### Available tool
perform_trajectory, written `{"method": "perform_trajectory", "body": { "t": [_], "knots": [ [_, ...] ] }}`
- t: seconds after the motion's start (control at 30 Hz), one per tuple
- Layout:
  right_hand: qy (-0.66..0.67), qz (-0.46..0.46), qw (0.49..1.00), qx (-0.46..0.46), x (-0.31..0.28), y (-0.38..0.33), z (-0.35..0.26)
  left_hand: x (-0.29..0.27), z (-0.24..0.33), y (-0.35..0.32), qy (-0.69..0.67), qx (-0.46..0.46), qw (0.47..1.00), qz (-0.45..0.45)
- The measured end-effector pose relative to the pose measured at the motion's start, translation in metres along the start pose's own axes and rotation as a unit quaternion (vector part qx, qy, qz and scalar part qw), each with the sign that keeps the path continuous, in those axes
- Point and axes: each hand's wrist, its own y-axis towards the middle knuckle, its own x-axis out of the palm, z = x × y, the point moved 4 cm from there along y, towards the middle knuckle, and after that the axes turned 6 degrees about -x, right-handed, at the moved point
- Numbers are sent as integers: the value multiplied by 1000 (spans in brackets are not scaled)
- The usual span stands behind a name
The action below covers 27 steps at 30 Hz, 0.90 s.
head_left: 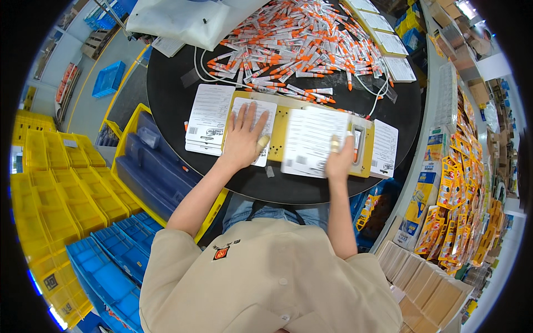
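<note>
Taking the middle of the yellow board (281, 130) as the clock's centre: at nine o'clock, the left hand (242, 136) presses flat on a white card (260, 150), fingers fanned apart. At three to four, the right hand (338, 164) has its thumb over the edge of a printed card (313, 139), the other fingers bunched beside it and partly hidden; how tightly they clamp, I can't tell. That card blurs, lying over the board's right half, one sheet or more.

Done well, this wants steady left-palm pressure, the right-hand card kept level, its edges squared to the board, and the thumb light so nothing creases.

Now the room! Twelve to one is crowded: the heap of orange-capped tubes (294, 44) crowds the far edge. A white cable (379, 99) loops at two. A card stack (208, 116) blocks nine to ten; more cards (384, 147) sit at three. Bare black table (252, 180) opens at seven, though its rim is near.
</note>
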Motion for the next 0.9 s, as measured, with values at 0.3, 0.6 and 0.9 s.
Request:
{"method": "perform_trajectory", "body": {
  "t": [0.3, 0.6, 0.9],
  "knots": [
    [-294, 24, 949, -109, -40, -1, 31, -18, 36, 37, 44, -68, 995, -53],
    [-336, 179, 922, 62, -162, 133, 198, 5, 88, 35, -89, 122, 972, -178],
    [-206, 185, 930, 240, -172, 94, 358, -67, -98, -26, -184, -279, 858, 390]
  ]
}}
